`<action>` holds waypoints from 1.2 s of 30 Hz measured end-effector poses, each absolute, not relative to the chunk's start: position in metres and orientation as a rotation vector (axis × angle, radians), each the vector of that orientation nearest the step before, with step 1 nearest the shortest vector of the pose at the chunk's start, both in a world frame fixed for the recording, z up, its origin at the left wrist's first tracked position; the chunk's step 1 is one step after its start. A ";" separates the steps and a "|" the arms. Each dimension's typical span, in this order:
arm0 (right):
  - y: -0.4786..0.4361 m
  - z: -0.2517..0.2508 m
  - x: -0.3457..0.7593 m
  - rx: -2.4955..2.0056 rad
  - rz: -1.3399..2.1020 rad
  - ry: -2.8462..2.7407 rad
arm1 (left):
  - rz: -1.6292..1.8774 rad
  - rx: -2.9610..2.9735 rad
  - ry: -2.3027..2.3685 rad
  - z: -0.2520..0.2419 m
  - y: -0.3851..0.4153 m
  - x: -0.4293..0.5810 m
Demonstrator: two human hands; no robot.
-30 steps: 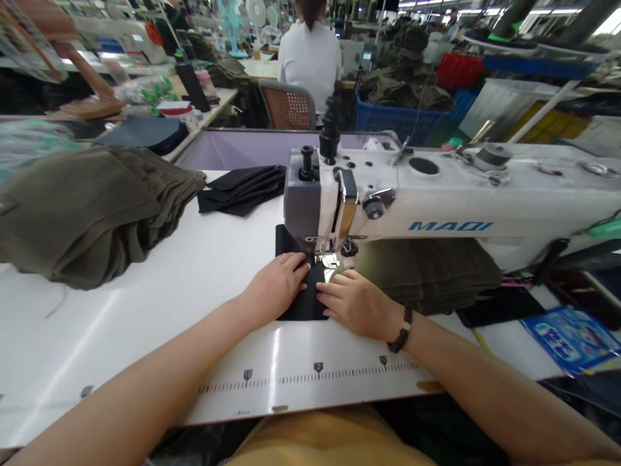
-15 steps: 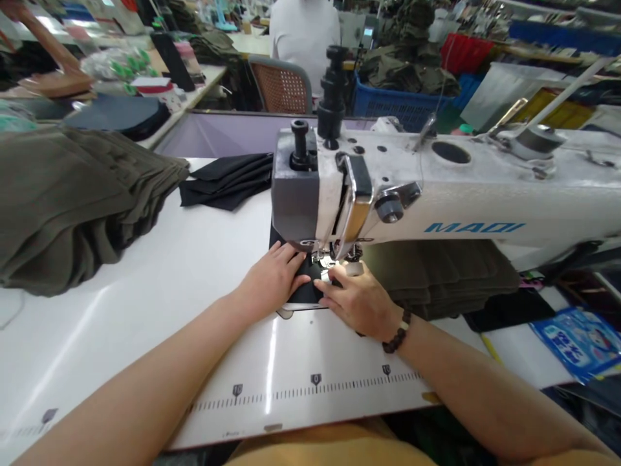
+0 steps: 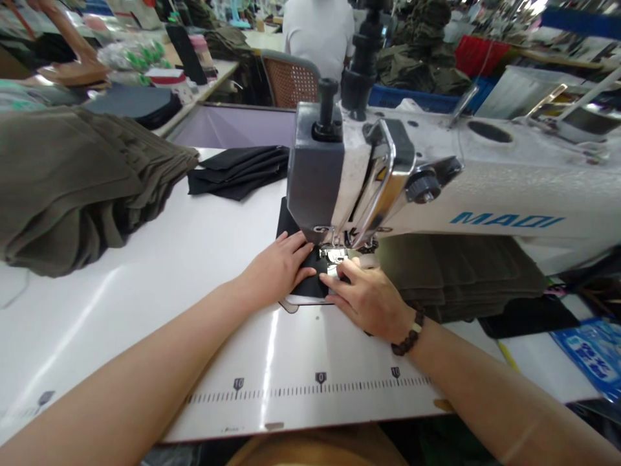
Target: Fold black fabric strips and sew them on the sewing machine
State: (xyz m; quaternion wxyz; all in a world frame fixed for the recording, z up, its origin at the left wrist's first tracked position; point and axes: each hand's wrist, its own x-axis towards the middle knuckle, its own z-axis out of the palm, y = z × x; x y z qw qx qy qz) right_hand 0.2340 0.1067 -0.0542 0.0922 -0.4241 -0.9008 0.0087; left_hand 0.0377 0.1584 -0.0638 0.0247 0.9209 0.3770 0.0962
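Note:
A black fabric piece point(image 3: 310, 283) lies under the presser foot point(image 3: 336, 255) of a white sewing machine point(image 3: 509, 188). On the fabric's left part rests my left hand point(image 3: 277, 268), fingers stretched out and thumb toward the foot. My right hand point(image 3: 369, 294) is at the right of the foot, its thumb touching the fabric's edge and its index finger bent by the metal plate. Its fingers are partly curled, and whether anything is between them is hidden. The machine head covers the far part of the fabric.
Olive fabric pieces point(image 3: 63, 188) are stacked at the left, with folded black pieces point(image 3: 237, 171) behind. Another olive stack point(image 3: 456, 275) lies under the machine arm. A blue packet point(image 3: 592, 353) sits at the right. A person in a white shirt point(image 3: 317, 39) sits beyond the table.
The view has shifted, so the machine appears larger and farther right. Both hands keep nearly the same place around the presser foot, and the black fabric shows little movement.

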 end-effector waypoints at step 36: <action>0.111 -0.056 0.235 -1.153 0.107 -2.648 | 0.257 2.850 0.798 -0.052 0.149 0.034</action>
